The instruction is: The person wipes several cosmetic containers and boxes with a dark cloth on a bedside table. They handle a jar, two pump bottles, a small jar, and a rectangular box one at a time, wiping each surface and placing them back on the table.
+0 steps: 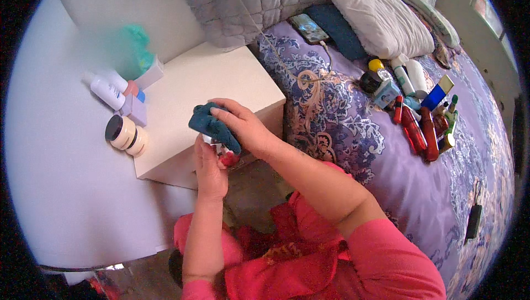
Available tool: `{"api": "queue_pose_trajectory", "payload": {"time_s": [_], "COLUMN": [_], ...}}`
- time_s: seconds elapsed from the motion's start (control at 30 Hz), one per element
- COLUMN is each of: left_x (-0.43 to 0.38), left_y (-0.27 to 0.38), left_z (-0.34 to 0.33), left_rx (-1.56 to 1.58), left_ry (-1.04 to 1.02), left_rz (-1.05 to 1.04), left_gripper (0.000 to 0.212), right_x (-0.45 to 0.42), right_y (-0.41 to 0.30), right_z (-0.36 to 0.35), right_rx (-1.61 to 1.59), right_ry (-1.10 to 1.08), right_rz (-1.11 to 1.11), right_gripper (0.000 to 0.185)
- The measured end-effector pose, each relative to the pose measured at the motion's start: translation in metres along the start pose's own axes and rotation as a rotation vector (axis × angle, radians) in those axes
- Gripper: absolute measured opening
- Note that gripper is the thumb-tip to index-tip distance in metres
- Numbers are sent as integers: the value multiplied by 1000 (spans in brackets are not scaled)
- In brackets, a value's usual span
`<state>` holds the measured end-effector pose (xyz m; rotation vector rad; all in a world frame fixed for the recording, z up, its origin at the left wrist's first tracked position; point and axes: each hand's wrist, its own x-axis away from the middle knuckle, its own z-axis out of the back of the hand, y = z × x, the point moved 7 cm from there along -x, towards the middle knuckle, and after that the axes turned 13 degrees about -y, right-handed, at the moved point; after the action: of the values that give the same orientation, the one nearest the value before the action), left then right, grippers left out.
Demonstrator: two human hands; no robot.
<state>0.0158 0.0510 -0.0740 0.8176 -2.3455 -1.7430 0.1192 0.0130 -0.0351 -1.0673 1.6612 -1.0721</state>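
Note:
My left hand (210, 171) grips a small red-and-white container (229, 158), mostly hidden by my fingers and the cloth. From above, my right hand (244, 126) presses a dark teal cloth (213, 124) over the container's upper part. Both hands are over the front edge of a white nightstand (198, 78). Left of them on its top stand two cream jars (120, 132), one with a dark lid, beside a lilac box (133, 110) and a white bottle (107, 93).
A white box (150, 72) with a green plastic bag (138, 49) stands at the back left. On the purple patterned bed (352, 134) lie several bottles, including a red one (414, 130), a cabled phone (309, 28), a white pillow (381, 20) and a black strapped object (474, 221).

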Motion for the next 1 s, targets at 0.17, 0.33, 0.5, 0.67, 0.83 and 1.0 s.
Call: {"api": "queue_pose_trajectory", "payload": {"time_s": [0.17,0.33,0.5,0.67,0.83,1.0], "left_x": [-6,-19,-8,-3,2,0], "left_y": [-16,-15,-2,3,7,-4], "left_z": [15,29,25,33,16,19], "left_rx": [207,268,589,438,486,424], "left_ry": [137,63,92,66,-32,59], "left_rz": [44,-14,15,29,-12,136], "left_gripper": [51,49,55,48,55,57], "right_x": [6,18,24,9,1,15], "right_y": [-5,-16,-16,-10,13,-17], "right_z": [-5,-43,-52,-20,-10,-27], "right_rx": [679,906,968,632,-23,668], "right_ry": [136,93,138,147,83,137], "right_rz": [178,296,314,296,96,239], "right_gripper": [47,64,69,60,53,58]}}
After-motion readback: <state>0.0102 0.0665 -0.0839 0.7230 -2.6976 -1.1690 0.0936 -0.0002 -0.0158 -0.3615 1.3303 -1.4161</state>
